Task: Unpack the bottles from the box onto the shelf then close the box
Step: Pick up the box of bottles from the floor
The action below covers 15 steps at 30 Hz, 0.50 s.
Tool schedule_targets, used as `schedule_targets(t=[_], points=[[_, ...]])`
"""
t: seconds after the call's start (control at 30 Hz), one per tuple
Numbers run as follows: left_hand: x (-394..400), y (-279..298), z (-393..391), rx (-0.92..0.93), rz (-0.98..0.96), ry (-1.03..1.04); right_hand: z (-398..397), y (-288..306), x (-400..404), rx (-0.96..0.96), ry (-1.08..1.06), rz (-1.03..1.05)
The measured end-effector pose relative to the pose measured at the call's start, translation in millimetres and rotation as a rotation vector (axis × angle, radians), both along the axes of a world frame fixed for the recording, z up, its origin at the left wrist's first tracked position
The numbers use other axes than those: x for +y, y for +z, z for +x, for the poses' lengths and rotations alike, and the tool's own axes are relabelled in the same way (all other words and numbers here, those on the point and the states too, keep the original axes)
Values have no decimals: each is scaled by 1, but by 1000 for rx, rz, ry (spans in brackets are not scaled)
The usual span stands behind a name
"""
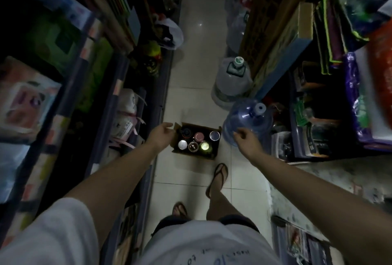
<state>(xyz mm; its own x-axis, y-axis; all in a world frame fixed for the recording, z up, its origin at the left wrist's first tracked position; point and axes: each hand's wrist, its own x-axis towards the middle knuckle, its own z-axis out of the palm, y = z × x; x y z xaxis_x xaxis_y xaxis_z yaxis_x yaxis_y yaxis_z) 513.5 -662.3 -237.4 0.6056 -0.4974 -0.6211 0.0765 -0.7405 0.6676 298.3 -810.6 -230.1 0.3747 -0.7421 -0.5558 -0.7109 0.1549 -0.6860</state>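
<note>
Open cardboard box [196,140] sits on the aisle floor between shelves, six bottles [199,137] upright inside, tops up for easy lifting. Left hand [162,133] reaches over the box's left flap, fingers loosely apart, holding nothing. Right hand [244,135] hovers at the right side by a big blue water jug [248,120], fingers loosely curled, empty. Nothing unpacked yet, seemingly.

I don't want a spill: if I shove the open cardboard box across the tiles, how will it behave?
The box would probably slide easily, since the tiled floor looks glossy. Its six upright bottles likely make it heavy for its size. They stand loosely, so a sharp push might tip them.
</note>
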Motion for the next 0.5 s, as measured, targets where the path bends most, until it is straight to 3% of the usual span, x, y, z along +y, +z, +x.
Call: schedule_targets(t=[0.27, 0.5], points=[[-61, -54, 18, 80, 16, 125, 14, -56, -76, 36, -37, 123], [-88, -137, 43, -6, 65, 27, 36, -151, -99, 80, -101, 178]])
